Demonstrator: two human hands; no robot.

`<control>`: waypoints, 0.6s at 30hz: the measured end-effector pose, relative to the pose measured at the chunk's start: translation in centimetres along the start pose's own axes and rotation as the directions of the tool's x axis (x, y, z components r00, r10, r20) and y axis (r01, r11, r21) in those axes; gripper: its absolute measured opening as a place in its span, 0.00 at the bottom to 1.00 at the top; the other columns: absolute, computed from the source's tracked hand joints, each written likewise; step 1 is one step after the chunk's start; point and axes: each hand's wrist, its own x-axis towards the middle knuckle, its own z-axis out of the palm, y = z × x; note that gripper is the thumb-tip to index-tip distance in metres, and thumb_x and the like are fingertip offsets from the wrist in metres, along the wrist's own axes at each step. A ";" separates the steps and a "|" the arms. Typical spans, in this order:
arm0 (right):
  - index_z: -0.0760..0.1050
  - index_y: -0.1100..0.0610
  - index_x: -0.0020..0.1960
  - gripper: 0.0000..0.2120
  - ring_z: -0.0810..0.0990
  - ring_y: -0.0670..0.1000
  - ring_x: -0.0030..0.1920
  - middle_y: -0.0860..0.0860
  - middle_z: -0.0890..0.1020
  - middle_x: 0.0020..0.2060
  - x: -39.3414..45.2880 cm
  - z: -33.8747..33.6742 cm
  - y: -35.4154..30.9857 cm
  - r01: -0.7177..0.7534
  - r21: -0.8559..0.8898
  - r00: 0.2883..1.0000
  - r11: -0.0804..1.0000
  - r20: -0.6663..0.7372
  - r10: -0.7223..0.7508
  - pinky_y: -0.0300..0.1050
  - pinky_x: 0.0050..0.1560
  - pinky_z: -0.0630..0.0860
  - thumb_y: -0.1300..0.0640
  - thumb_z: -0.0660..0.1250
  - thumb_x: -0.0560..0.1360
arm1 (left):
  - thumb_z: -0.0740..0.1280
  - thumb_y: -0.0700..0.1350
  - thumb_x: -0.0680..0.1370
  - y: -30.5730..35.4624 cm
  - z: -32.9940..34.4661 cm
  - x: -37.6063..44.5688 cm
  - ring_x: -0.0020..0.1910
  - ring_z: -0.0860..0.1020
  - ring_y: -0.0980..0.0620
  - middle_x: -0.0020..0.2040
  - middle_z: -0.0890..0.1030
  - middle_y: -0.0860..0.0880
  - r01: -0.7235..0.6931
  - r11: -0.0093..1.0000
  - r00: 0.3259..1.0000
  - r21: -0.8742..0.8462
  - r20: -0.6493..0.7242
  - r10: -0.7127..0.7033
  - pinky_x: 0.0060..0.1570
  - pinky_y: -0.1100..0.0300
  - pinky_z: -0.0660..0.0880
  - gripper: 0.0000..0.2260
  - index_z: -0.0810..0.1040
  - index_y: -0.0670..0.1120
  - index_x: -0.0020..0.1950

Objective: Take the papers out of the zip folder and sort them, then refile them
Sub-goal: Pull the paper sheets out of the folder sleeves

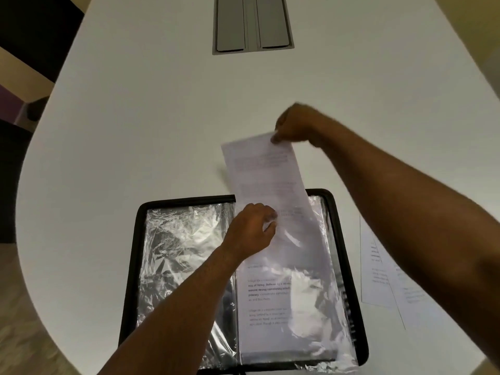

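Two hands: my right fingers [276,138] and left fingers [267,216] pinch one sheet [267,174] halfway out of the zip folder [335,226] sleeve [319,234], above a filed page [270,293].

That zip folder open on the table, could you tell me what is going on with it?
A person is emptying it. The right hand pinches the top of a printed sheet, drawn partly out of a plastic sleeve on the right side of the zip folder; the left hand holds the sleeve at its opening. More papers lie on the table to the right.
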 end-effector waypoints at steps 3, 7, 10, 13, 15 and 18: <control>0.82 0.60 0.53 0.13 0.80 0.50 0.40 0.53 0.82 0.41 -2.8 -5.3 -0.2 0.110 0.257 0.982 0.960 -0.178 -0.065 0.33 0.39 0.76 0.52 0.71 0.75 | 0.68 0.44 0.75 -0.1 0.1 0.0 0.52 0.75 0.57 0.51 0.81 0.53 -0.006 1.000 1.000 0.010 0.020 0.006 0.49 0.67 0.69 0.09 0.80 0.47 0.55; 0.82 0.55 0.47 0.10 0.74 0.46 0.35 0.50 0.79 0.36 -6.2 -9.6 1.5 0.260 0.369 0.890 0.892 -0.450 -0.073 0.39 0.38 0.71 0.49 0.72 0.73 | 0.67 0.44 0.75 -0.3 0.2 0.0 0.58 0.73 0.54 0.55 0.78 0.54 -0.002 1.000 0.998 0.012 0.061 0.002 0.53 0.58 0.73 0.07 0.79 0.48 0.53; 0.79 0.51 0.53 0.13 0.78 0.41 0.39 0.46 0.80 0.46 -7.7 -11.6 5.2 0.301 0.408 0.850 0.862 -0.525 -0.048 0.40 0.43 0.75 0.44 0.68 0.75 | 0.68 0.43 0.74 0.3 0.3 0.4 0.64 0.70 0.56 0.65 0.72 0.55 0.010 1.000 0.998 -0.005 0.067 -0.010 0.52 0.64 0.68 0.05 0.79 0.51 0.48; 0.78 0.50 0.53 0.14 0.79 0.38 0.41 0.44 0.81 0.48 -9.6 -12.7 10.5 0.329 0.523 0.830 0.787 -0.557 0.023 0.33 0.43 0.76 0.43 0.69 0.73 | 0.68 0.41 0.72 1.2 0.3 0.8 0.65 0.67 0.59 0.72 0.65 0.56 0.028 0.995 0.991 -0.094 0.130 -0.016 0.56 0.66 0.65 0.04 0.78 0.49 0.43; 0.79 0.47 0.45 0.09 0.79 0.39 0.38 0.41 0.82 0.39 -11.3 -12.7 14.2 0.304 0.506 0.822 0.807 -0.568 0.047 0.34 0.40 0.75 0.43 0.70 0.72 | 0.68 0.42 0.70 1.6 0.6 1.1 0.66 0.67 0.59 0.72 0.66 0.56 0.027 0.990 0.988 -0.135 0.153 -0.006 0.61 0.65 0.66 0.03 0.77 0.50 0.40; 0.81 0.47 0.41 0.05 0.77 0.39 0.31 0.41 0.82 0.31 -13.8 -12.0 19.4 0.225 0.522 0.848 0.823 -0.521 0.098 0.30 0.34 0.74 0.47 0.71 0.73 | 0.69 0.39 0.68 2.9 1.3 1.5 0.59 0.70 0.69 0.61 0.78 0.55 0.016 0.990 0.987 -0.139 0.163 0.007 0.56 0.72 0.66 0.06 0.76 0.49 0.37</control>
